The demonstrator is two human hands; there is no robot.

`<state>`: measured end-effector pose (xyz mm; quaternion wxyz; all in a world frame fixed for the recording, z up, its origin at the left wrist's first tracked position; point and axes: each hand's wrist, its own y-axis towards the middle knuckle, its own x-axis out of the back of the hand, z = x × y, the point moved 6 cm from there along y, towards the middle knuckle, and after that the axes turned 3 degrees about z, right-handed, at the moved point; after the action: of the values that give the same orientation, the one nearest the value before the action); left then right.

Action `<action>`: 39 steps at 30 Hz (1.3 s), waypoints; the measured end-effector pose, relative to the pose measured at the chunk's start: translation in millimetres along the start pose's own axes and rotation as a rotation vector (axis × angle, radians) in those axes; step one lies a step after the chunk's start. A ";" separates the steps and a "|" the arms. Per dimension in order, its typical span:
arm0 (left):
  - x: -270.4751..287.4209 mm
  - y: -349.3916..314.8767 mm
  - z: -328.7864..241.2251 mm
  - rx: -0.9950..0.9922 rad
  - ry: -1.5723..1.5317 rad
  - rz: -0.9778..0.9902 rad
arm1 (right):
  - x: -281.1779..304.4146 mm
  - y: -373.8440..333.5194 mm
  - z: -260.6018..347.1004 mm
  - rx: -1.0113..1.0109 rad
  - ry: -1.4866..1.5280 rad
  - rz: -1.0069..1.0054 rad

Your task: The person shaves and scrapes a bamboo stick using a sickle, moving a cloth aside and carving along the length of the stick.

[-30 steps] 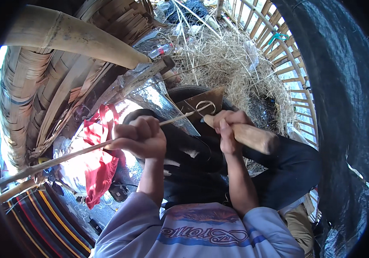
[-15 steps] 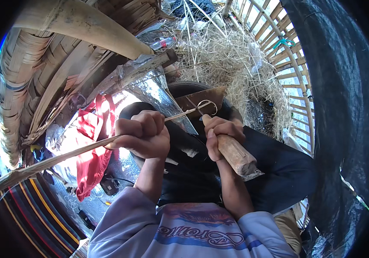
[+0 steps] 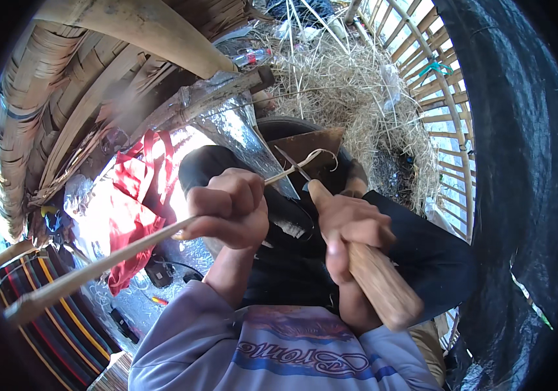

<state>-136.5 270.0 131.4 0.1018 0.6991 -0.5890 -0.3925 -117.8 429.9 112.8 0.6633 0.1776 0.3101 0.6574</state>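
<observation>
My left hand (image 3: pixel 230 208) is closed in a fist around a long, pale bamboo strip (image 3: pixel 110 260), which runs from the lower left up past my knuckles. Wrapped in my right hand (image 3: pixel 354 225) is a knife with a thick wooden handle (image 3: pixel 386 290), its butt toward my right sleeve. The slim dark blade (image 3: pixel 291 161) crosses the strip near its far end. Just beyond the blade, a thin curled shaving (image 3: pixel 323 153) bends off the strip. Behind the blade stands a brown flat piece (image 3: pixel 318 140), partly hidden.
Dry straw (image 3: pixel 331 85) covers the ground ahead. A slatted bamboo fence (image 3: pixel 445 117) and dark sheeting (image 3: pixel 520 195) stand at right. Woven bamboo (image 3: pixel 38 117) and a thick pole (image 3: pixel 155 39) rise at left, above a red cloth bag (image 3: pixel 132 221) and striped fabric (image 3: pixel 51 313).
My right hand has drawn the knife slightly back toward me and to the right. My left hand and the strip have shifted a little rightward. The looped shaving now hangs more open.
</observation>
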 end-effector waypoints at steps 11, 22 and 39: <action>29.1 6.7 8.0 0.022 0.003 -0.120 | 2.8 -23.2 -52.0 -0.045 -0.118 -0.005; 30.9 12.3 1.9 -0.007 0.008 -0.161 | 12.4 -40.6 -87.6 -0.226 0.085 -0.070; 30.0 14.5 17.9 -0.007 -0.032 -0.116 | 36.3 -27.3 -89.9 -0.170 -0.059 -0.074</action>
<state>-159.3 244.5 115.3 0.0718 0.7253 -0.5476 -0.4110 -157.0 448.1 21.9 0.7088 0.1286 0.2398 0.6508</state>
